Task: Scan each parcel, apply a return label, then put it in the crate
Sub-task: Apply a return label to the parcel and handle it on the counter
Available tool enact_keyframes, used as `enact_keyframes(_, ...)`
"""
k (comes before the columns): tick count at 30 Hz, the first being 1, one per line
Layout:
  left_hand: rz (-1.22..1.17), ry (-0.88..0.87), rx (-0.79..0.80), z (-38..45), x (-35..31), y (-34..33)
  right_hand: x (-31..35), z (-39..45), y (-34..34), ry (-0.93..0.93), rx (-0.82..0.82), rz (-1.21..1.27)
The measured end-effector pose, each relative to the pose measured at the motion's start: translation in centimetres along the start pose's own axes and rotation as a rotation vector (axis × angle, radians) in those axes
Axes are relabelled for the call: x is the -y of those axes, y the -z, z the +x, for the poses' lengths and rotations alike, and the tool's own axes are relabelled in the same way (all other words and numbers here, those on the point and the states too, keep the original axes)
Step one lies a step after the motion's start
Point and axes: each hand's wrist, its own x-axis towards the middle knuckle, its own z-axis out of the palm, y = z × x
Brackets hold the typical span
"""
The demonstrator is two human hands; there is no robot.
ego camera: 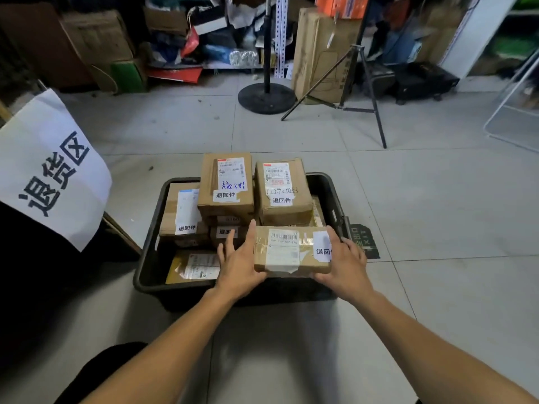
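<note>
Head view: the left hand (239,265) lies flat against the left end of a parcel (291,249), its fingers (250,237) straight and pointing away from the person, thumb under the near edge. The right hand (347,265) clasps the opposite end, fingers wrapped over the top right corner and partly covering a white return label (322,247). Between the two hands the parcel sits level, taped, with a barcode sticker (283,249) on top, held over the near right part of a black crate (151,258).

Just beyond the fingertips, inside the crate, stand stacked parcels: a tall one (226,185) with blue handwriting beyond the left fingers, and another (283,191) beyond the held parcel, both bearing white return labels. Left of the left hand lie a flatter box (180,211) and, nearer, a yellow packet (192,266) at the crate bottom.

Further left of the hands a white sign (49,170) with large dark characters hangs. Well beyond the crate, across the tiled floor (437,199), stand a round-based pole (267,94), a tripod (361,83) and cluttered shelves of cartons.
</note>
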Motion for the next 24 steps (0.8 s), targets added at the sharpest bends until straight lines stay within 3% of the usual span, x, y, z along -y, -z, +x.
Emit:
enact_keyframes(9,0.013,0.013,-0.111,0.1,-1.0,-0.9,-1.0,1.5,-0.7,-0.015,-0.04,-0.039)
enact_keyframes(24,0.155,0.004,-0.046,0.7,0.2,-3.8,-2.1,1.2,-0.6,-0.055,0.011,-0.101)
